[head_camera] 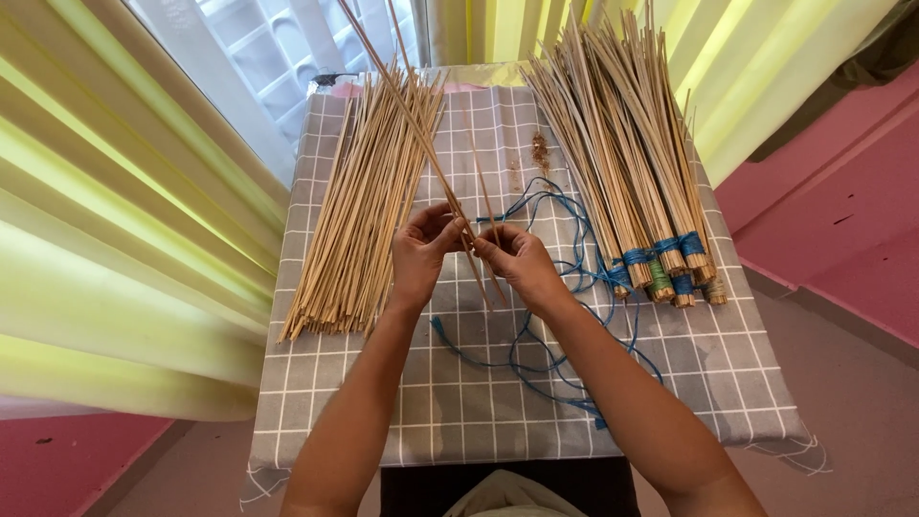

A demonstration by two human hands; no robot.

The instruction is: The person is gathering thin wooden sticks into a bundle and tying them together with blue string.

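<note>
At the far left hangs a yellow-green curtain (105,239), and beside it the table with a grey checked cloth (479,402). On the cloth's left side lies 1 loose pile of bamboo sticks (359,201), unbound and fanned slightly at the near ends.

The left hand (421,251) is closed, fingers pinching a few thin sticks (421,124) that rise slanting toward the window. The right hand (517,260) is closed on the same sticks just beside it, fingertips nearly touching those of the left. How many sticks the 2 hands hold cannot be told exactly; at least 3 show.

Under and right of the hands trails 1 tangle of blue string (546,287), looping across the cloth toward the near edge. Further right lie the tied bundles (632,163), bound at their near ends with blue string, 1 with green; about 5 bundles show, though they overlap and the count is unsure.

The likely risks: the held sticks are long and thin, so a tight pinch or a twist could snap 1 or drive a splinter into a finger. A forearm could snag the string and drag it. The bundles reach past the table's far edge, and a nudge might roll them off.
</note>
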